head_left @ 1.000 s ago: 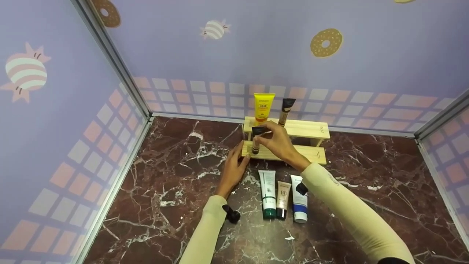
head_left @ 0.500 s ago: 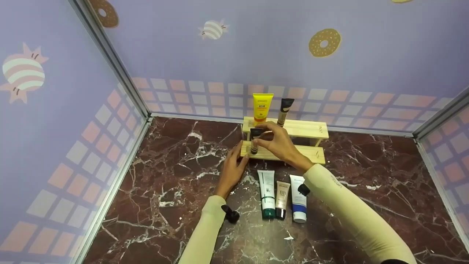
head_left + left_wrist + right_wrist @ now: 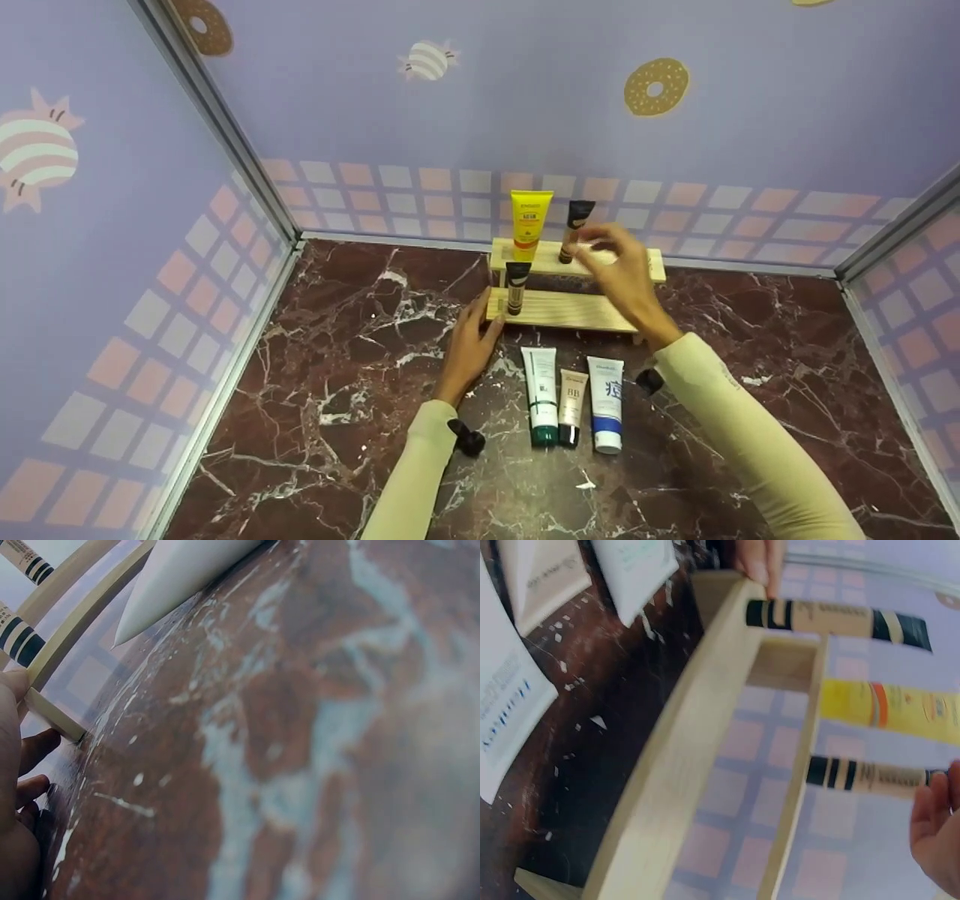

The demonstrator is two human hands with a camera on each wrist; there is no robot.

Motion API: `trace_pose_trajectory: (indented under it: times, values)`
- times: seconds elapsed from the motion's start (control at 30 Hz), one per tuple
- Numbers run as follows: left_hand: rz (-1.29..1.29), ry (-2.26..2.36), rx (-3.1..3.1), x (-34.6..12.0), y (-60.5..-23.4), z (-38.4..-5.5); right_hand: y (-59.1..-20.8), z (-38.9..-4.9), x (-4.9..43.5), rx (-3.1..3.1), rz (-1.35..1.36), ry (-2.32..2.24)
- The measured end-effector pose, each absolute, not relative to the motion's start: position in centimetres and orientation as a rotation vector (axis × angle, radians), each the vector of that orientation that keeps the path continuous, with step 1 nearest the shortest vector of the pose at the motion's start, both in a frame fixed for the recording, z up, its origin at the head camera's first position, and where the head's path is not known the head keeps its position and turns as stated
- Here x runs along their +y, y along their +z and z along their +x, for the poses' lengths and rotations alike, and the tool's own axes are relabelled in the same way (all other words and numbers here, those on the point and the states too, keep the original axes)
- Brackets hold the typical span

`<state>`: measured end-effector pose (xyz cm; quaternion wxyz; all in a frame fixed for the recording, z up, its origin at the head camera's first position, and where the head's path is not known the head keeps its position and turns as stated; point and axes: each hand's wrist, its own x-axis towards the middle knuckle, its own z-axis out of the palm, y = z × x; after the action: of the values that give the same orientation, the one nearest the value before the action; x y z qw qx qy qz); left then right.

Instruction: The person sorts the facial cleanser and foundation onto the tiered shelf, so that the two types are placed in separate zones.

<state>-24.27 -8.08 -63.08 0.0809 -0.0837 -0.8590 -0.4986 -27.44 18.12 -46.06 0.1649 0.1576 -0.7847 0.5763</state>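
My left hand (image 3: 471,345) rests against the left end of the two-step wooden display stand (image 3: 562,311), fingers extended along its lower board. On that board a small dark-topped cosmetic tube (image 3: 516,289) stands upright, clear of both hands. My right hand (image 3: 626,274) is raised, fingers loosely bent, in front of the second dark-topped tube (image 3: 577,217) on the upper board. In the right wrist view its fingers (image 3: 930,817) overlap the end of that rear tube (image 3: 866,774); whether they touch is unclear. A yellow tube (image 3: 531,223) stands beside it on the upper board.
Three tubes lie on the marble-patterned table (image 3: 360,465) before the stand: a white-and-green tube (image 3: 541,394), a beige BB cream tube (image 3: 571,405) and a white-and-blue tube (image 3: 606,405). A lilac patterned wall (image 3: 525,112) rises behind the stand.
My right hand has let go of the dark-topped tube on the lower board and moved right and up towards the rear one. My left hand stays at the stand's end.
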Motion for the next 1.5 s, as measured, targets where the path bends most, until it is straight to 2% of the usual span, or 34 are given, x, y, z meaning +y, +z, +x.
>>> trace_pose_trajectory:
  times: [0.2, 0.67, 1.3, 1.5]
  values:
    - [-0.255, -1.486, -2.564, -8.3, -63.0, -24.3, -45.6, -28.9, 18.8, -2.113, 0.313, 1.599]
    - [-0.304, -1.529, -2.552, -8.0, -63.0, -24.2, -47.0, -31.2, 18.2, -2.285, 0.264, 1.657]
    - [-0.268, -1.486, -2.559, -8.2, -63.0, -24.2, -49.1, -26.9, 16.7, -2.244, 0.340, 1.868]
    - [-0.284, -1.520, -2.539, -8.2, -62.9, -24.1, -50.2, -26.2, 16.6, -2.301, 0.328, 1.809]
